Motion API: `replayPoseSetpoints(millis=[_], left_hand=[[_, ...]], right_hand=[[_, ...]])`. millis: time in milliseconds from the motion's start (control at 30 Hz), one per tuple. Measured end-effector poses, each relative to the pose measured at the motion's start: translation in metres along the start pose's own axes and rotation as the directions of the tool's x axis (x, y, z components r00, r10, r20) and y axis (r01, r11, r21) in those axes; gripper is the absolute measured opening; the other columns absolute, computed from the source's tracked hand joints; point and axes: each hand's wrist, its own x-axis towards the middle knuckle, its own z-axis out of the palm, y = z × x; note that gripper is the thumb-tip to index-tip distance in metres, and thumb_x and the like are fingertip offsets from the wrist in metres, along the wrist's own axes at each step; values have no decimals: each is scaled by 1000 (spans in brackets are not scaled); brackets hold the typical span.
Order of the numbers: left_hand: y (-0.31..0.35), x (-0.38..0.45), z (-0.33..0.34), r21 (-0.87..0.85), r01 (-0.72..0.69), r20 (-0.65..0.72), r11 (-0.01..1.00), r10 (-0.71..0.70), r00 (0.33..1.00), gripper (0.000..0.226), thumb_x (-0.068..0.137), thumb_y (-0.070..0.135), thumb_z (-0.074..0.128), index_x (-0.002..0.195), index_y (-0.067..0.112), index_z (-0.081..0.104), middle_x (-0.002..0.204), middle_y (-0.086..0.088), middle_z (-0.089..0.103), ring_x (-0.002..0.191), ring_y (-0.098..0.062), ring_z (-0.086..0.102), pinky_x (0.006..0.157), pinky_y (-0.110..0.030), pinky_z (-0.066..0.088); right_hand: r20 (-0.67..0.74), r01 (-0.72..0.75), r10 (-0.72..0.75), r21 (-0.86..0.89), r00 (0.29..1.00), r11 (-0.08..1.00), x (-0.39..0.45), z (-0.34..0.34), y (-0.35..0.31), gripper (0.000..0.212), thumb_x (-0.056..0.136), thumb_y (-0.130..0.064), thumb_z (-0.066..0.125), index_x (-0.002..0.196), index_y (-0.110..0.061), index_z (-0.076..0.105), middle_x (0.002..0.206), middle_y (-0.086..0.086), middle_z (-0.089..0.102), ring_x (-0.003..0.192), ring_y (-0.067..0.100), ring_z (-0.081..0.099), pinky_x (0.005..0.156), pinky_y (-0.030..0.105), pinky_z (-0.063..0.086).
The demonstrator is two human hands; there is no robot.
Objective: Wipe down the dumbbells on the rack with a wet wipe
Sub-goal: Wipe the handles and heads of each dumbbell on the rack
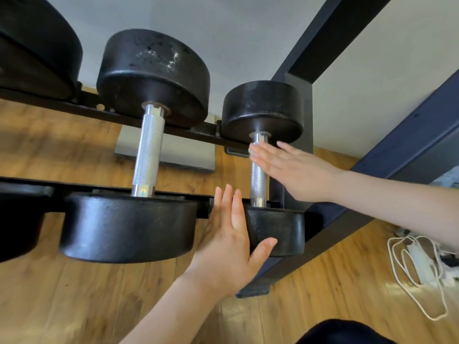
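Head view: I see my right hand with straight fingers pressed together, lying flat over the shiny handle of the small dumbbell. My left hand has straight fingers a little apart, and its thumb touches that dumbbell's near black end. The dumbbell sits on the black rack, handle pointing away from me. A bigger dumbbell lies just left of it. Below is wood floor; behind, a pale wall.

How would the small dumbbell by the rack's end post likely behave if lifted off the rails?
The small dumbbell is probably heavy for its size: both heads look like solid dark metal. Its knurled handle should resist slipping. Its round heads could roll on the wooden floor.
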Motion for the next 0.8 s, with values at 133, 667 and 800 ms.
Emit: replayPoseSetpoints(millis=[133,667,800], left_hand=[[-1,0,2,12,-6,-15,1000,6,1000,97,68,83,0,123,19,-46,125,9,-60,121,-5,-55,119,-33,-10],[2,1,4,29,43,-17,999,-42,999,93,74,79,3,123,18,-47,126,7,-59,119,-8,-56,115,-29,-8],[2,1,6,31,35,-21,999,-34,999,103,76,81,7,140,14,-39,130,5,-54,119,-8,-55,112,-28,-12]], right_hand=[[101,259,-253,-50,962,964,-10,-2,-1,89,77,-1,60,148,-15,9,154,4,3,143,20,0,111,43,0],[143,-83,72,71,987,994,9,-25,1,74,91,-2,42,152,-18,2,160,1,-5,144,12,-10,114,33,-4],[173,104,-131,157,976,982,-3,-20,-16,73,91,-2,43,152,-20,7,158,-3,-7,138,8,-18,111,29,-10]])
